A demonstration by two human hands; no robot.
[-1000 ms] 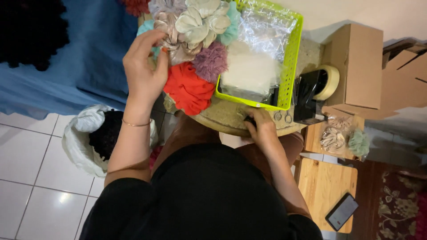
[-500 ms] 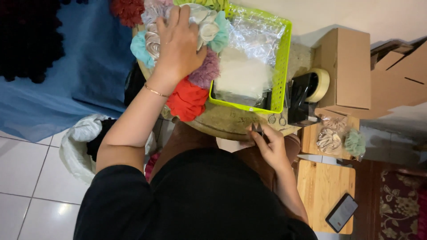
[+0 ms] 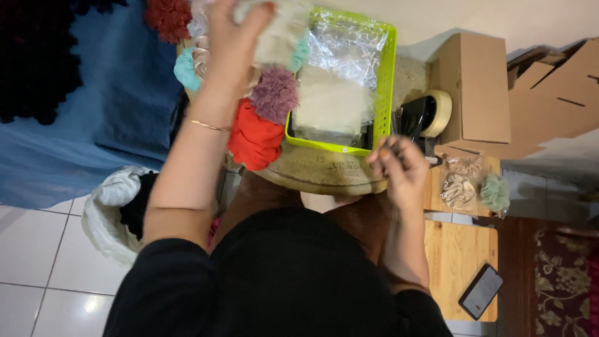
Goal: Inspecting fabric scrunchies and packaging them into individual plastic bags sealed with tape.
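My left hand [image 3: 232, 43] is raised over a heap of fabric scrunchies and is closed on a pale cream scrunchie [image 3: 282, 30]. Below it lie a purple scrunchie [image 3: 274, 95], a red one [image 3: 253, 136] and a teal one [image 3: 186, 70]. My right hand [image 3: 399, 170] hovers at the near right corner of a lime green basket [image 3: 390, 81], fingers curled together and blurred; whether they pinch anything is unclear. The basket holds clear plastic bags [image 3: 346, 47] and white fabric [image 3: 329, 103].
The basket and scrunchies rest on a round woven stand [image 3: 324, 173] over my lap. Right of it are a tape roll [image 3: 440, 112], a cardboard box [image 3: 477, 87], bagged scrunchies [image 3: 471, 187], and a phone [image 3: 480, 291] on a wooden table [image 3: 458, 249]. A white sack [image 3: 106, 209] sits on the left floor.
My left hand has lifted off the scrunchie heap with a pale scrunchie in it. My right hand has risen from the stand's edge toward the basket's corner.
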